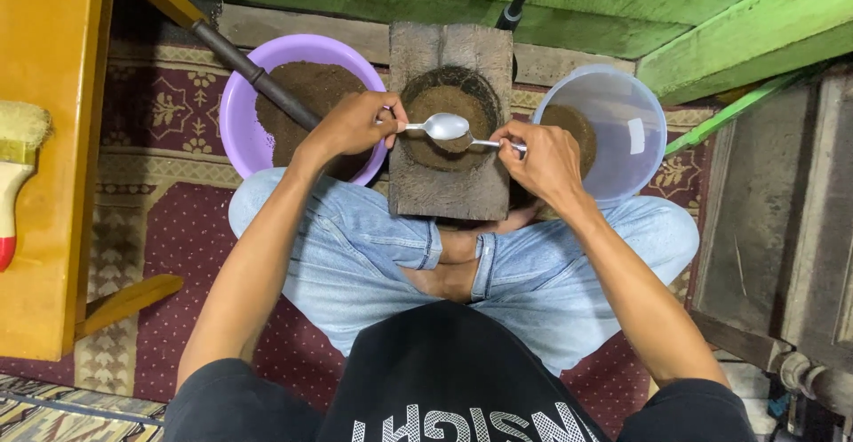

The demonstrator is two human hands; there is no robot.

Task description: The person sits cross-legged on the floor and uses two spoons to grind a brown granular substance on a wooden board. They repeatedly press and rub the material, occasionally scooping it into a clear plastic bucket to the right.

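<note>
A worn wooden block (449,193) with a round hollow packed with brown material (453,95) rests in front of my crossed legs. My left hand (355,124) pinches the handle of a metal spoon (447,126), whose bowl hovers over the hollow. My right hand (542,158) grips the handle of a second spoon (490,143), its bowl pressed into the brown material just under the first spoon. Both hands sit at the block's sides.
A purple bowl (233,113) of brown powder stands to the left, with a dark rod (258,78) lying across it. A clear plastic tub (626,127) with some brown material stands to the right. Yellow wooden furniture with a brush (13,175) is at far left; green boards lie beyond.
</note>
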